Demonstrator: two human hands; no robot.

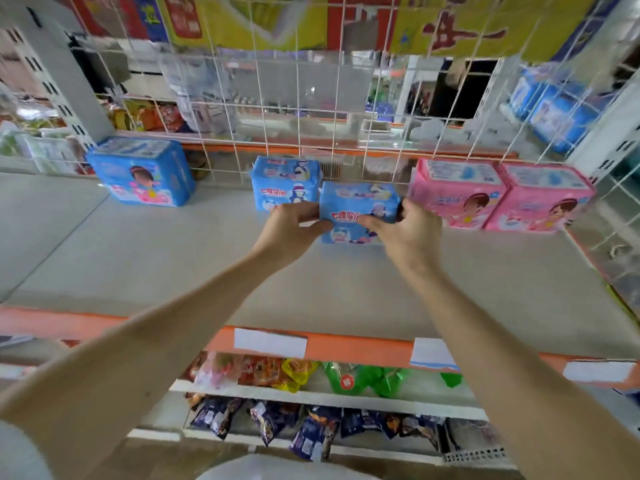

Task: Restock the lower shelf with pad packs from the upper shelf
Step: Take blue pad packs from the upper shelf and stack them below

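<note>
Two small blue pad packs [285,183] [358,202], one large blue pack [142,171], two pink packs [457,192] [543,199]

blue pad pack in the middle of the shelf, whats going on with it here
A person grips the small blue pad pack with both hands, the left hand on its left side and the right hand on its right, near the back of the upper shelf. A matching blue pack stands just behind it to the left, a larger blue pack farther left, and two pink packs to the right. The pack has not reached a lower shelf yet.
</note>
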